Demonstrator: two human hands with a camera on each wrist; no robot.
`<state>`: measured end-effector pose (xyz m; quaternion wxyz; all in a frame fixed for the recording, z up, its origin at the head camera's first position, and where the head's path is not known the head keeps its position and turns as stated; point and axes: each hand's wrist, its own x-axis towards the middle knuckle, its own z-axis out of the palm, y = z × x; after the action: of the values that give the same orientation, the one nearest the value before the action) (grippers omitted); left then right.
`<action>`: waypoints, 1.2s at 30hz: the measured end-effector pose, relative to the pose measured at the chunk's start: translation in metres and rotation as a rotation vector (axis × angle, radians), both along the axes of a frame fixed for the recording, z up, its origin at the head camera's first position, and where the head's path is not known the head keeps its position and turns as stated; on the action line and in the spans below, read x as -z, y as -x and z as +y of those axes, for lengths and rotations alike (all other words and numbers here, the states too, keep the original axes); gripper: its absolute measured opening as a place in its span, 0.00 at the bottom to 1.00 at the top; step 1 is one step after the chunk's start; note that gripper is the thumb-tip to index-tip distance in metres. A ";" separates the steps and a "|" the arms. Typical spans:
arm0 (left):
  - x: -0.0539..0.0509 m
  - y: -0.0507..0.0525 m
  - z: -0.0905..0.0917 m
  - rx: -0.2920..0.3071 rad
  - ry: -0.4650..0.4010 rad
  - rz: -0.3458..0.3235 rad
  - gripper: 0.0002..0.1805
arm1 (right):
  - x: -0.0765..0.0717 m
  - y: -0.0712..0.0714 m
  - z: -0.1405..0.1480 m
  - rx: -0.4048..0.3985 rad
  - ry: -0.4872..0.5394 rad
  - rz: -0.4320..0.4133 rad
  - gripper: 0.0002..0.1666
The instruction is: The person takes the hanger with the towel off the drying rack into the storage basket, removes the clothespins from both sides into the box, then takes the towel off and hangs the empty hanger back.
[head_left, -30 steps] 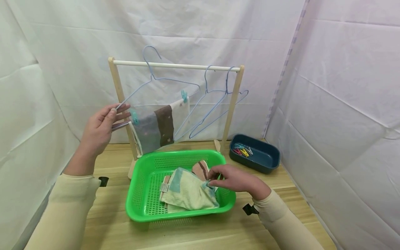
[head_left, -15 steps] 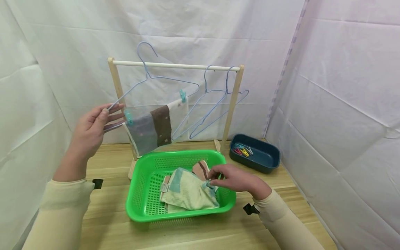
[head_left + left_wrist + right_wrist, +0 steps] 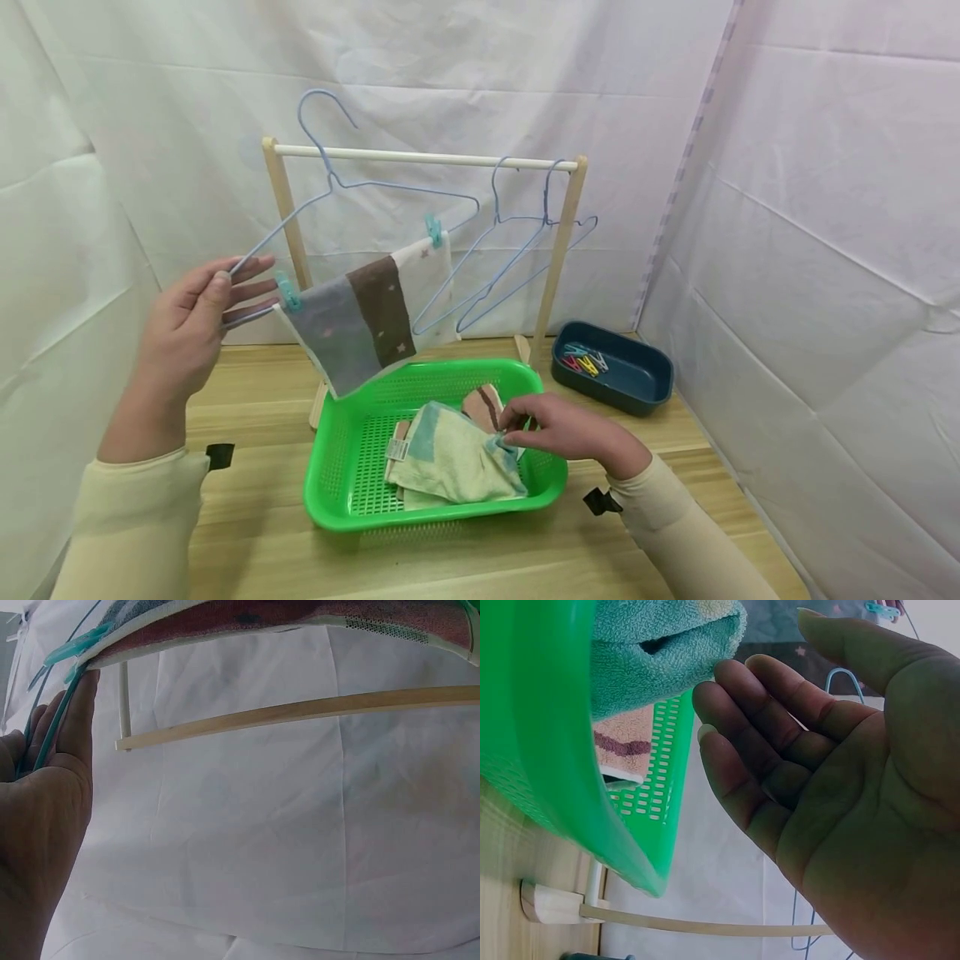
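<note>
My left hand (image 3: pixel 183 321) pinches the lower left corner of a blue wire hanger (image 3: pixel 405 188) between thumb and fingers. From its bottom bar hangs a grey, brown and white cloth (image 3: pixel 337 329), held by a teal clothespin (image 3: pixel 287 292) at the left and another clothespin (image 3: pixel 433 231) at the right. The hanger's hook rises above the white rod (image 3: pixel 420 157). Over the right side of a green basket (image 3: pixel 322 504), my right hand (image 3: pixel 562 429) rests at a pale yellow and teal towel (image 3: pixel 453 458). In the right wrist view its fingers are relaxed, with thumb apart, gripping nothing.
Two more blue hangers (image 3: pixel 517 218) hang at the right of the wooden rack (image 3: pixel 562 250). A dark blue box (image 3: pixel 637 387) with several coloured clothespins (image 3: pixel 585 362) stands at the right. A pinkish towel (image 3: pixel 482 405) with a brown stripe lies in the basket.
My left hand has drawn the hanger with its clipped cloth left and toward me, and the hook has risen in view. The right hand has stayed in place.
</note>
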<state>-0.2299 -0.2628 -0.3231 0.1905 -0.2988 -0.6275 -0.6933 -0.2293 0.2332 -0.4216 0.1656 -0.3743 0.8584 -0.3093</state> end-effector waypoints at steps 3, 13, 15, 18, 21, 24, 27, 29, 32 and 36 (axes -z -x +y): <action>0.000 -0.005 -0.004 0.016 -0.005 -0.002 0.22 | 0.000 0.000 0.000 0.001 -0.002 -0.002 0.12; 0.006 -0.015 -0.021 0.228 -0.061 0.041 0.20 | 0.002 0.002 -0.002 0.000 0.000 0.001 0.11; 0.008 -0.014 -0.023 0.257 -0.052 0.067 0.20 | 0.002 0.001 -0.003 0.001 -0.005 0.006 0.11; 0.011 -0.011 -0.026 0.304 -0.032 0.101 0.21 | 0.001 0.001 -0.004 0.002 -0.009 0.010 0.12; 0.014 -0.008 -0.028 0.374 -0.013 0.119 0.22 | 0.000 0.001 -0.005 0.004 -0.008 0.004 0.12; 0.016 -0.006 -0.028 0.474 -0.015 0.123 0.24 | 0.001 0.001 -0.006 0.002 0.000 -0.006 0.11; 0.017 -0.006 -0.028 0.548 -0.020 0.122 0.25 | 0.002 0.001 -0.006 0.003 0.006 -0.016 0.11; 0.018 -0.005 -0.028 0.591 -0.032 0.125 0.25 | 0.002 0.001 -0.006 0.004 0.007 -0.021 0.11; 0.019 -0.004 -0.026 0.613 -0.041 0.135 0.25 | 0.002 0.001 -0.006 0.004 0.010 -0.023 0.11; 0.017 -0.003 -0.021 0.594 -0.027 0.136 0.25 | 0.002 0.001 -0.006 0.004 0.014 -0.024 0.10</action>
<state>-0.2271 -0.2841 -0.3405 0.0250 -0.5123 -0.4895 -0.7052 -0.2307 0.2272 -0.4237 0.1724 -0.3702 0.8548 -0.3202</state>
